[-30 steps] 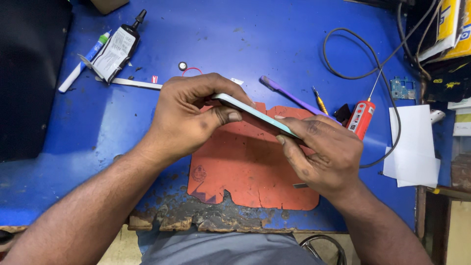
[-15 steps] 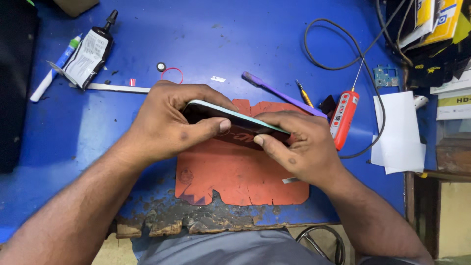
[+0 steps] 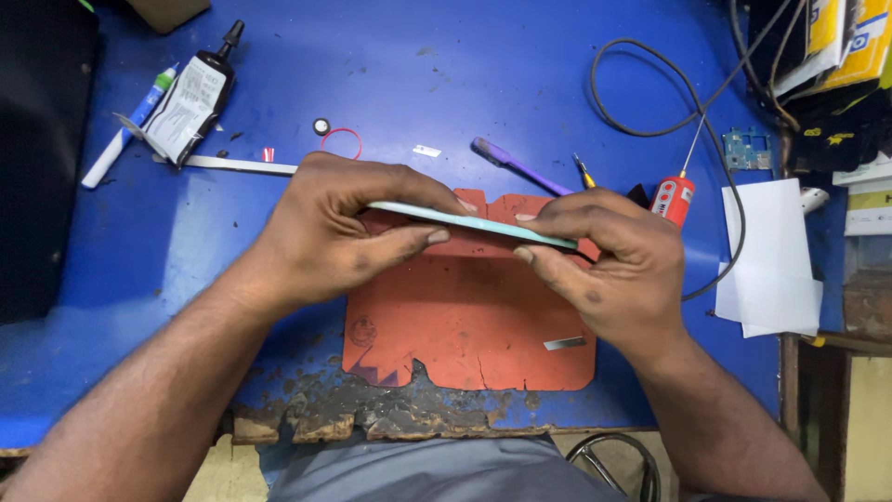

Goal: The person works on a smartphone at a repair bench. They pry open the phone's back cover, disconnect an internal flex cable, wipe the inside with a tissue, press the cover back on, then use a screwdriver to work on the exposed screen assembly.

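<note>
**Thin phone pressed edge-on between two hands over repair mat**

On a scuffed blue desk (image 3: 483, 84), a black-capped glue bottle (image 3: 190, 100) lies far left. The left hand (image 3: 334, 232) and right hand (image 3: 609, 265) pinch a slim, pale-green-edged phone (image 3: 469, 224), fingers closed along its rim, just above an orange silicone mat (image 3: 465, 325). Judged mid-squeeze, seating the edges; even pressure along the rim seems needed next. A red-handled tool (image 3: 673, 197) lies right.

matt orange rubber mat (image 3: 465, 325) on worn, chipped blue-painted table (image 3: 446, 84); smooth white paper (image 3: 767, 260)
</note>
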`<state>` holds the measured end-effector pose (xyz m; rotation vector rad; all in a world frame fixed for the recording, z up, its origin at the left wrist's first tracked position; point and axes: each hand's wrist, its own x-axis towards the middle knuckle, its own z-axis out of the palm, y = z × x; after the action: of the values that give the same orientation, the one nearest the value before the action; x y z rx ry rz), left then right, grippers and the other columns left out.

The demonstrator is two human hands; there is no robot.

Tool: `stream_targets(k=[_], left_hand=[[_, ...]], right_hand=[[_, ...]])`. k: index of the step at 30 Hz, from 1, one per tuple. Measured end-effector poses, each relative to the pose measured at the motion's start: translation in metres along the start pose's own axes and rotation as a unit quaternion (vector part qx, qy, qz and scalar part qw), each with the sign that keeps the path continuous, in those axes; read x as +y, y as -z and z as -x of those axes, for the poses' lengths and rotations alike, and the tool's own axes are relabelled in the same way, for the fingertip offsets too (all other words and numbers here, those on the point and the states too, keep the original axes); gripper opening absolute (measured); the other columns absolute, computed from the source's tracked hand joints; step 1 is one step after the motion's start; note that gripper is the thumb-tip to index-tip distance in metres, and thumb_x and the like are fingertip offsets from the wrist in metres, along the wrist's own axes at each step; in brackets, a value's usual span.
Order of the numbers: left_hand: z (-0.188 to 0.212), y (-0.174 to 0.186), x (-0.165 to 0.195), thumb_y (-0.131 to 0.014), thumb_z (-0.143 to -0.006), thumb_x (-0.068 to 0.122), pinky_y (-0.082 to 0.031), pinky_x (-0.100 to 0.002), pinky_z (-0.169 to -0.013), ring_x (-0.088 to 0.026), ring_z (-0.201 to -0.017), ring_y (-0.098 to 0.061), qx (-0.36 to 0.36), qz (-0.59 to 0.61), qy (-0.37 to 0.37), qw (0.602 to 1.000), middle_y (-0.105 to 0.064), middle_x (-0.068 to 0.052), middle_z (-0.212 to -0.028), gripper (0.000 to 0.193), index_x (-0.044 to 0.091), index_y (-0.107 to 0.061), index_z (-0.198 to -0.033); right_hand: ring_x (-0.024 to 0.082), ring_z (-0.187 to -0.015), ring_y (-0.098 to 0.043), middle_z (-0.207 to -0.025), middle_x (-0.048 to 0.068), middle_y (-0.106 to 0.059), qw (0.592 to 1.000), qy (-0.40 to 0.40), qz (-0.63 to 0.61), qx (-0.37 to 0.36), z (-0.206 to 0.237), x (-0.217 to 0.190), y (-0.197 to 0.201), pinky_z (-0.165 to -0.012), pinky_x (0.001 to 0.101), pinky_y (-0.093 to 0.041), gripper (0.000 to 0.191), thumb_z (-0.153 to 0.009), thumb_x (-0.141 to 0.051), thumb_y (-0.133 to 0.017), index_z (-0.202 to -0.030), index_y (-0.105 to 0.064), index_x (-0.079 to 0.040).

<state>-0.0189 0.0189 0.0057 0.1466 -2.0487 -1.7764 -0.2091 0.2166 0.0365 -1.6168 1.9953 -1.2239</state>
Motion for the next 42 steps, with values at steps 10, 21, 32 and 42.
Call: stream_targets(k=[10,21,32,42], left_hand=[[0.001,0.005,0.001,-0.077,-0.087,-0.007,-0.059,-0.033,-0.099,-0.021,-0.114,-0.076,-0.020,-0.043,-0.105,0.993,-0.077,-0.008,-0.115,0.029,0.006,-0.074,-0.113],[0.005,0.005,0.011,-0.072,-0.089,0.001,-0.065,-0.027,-0.086,-0.013,-0.095,-0.078,0.002,0.003,-0.009,1.000,-0.080,-0.007,-0.108,0.024,0.002,-0.075,-0.113],[0.005,-0.002,0.009,-0.071,-0.088,0.001,-0.062,-0.024,-0.082,-0.008,-0.091,-0.074,0.028,0.062,0.051,0.996,-0.081,-0.005,-0.100,0.022,0.001,-0.075,-0.109],[0.003,0.000,0.011,-0.077,-0.084,0.007,-0.059,-0.024,-0.075,-0.007,-0.082,-0.070,0.058,0.114,0.125,0.984,-0.077,-0.002,-0.091,0.031,0.002,-0.073,-0.115]], right_hand=[[0.018,-0.091,-0.072,-0.098,0.009,-0.074,0.992,0.089,0.086,0.031,0.002,-0.006,-0.001,-0.079,0.0295,-0.057,0.026,-0.080,0.005,-0.085,-0.103,-0.075,-0.002],[0.019,-0.090,-0.075,-0.098,0.012,-0.074,0.997,0.043,0.055,0.018,-0.005,-0.020,-0.008,-0.079,0.0291,-0.060,0.022,-0.082,0.000,-0.081,-0.102,-0.072,0.000],[0.018,-0.100,-0.078,-0.113,0.012,-0.079,0.999,-0.027,0.001,-0.036,-0.008,-0.028,-0.009,-0.088,0.0305,-0.064,0.026,-0.089,-0.003,-0.073,-0.114,-0.072,0.001],[0.011,-0.078,-0.072,-0.091,0.006,-0.080,0.988,-0.130,-0.073,-0.040,-0.004,-0.012,-0.007,-0.071,0.0256,-0.058,0.025,-0.090,-0.006,-0.073,-0.114,-0.074,0.002]])
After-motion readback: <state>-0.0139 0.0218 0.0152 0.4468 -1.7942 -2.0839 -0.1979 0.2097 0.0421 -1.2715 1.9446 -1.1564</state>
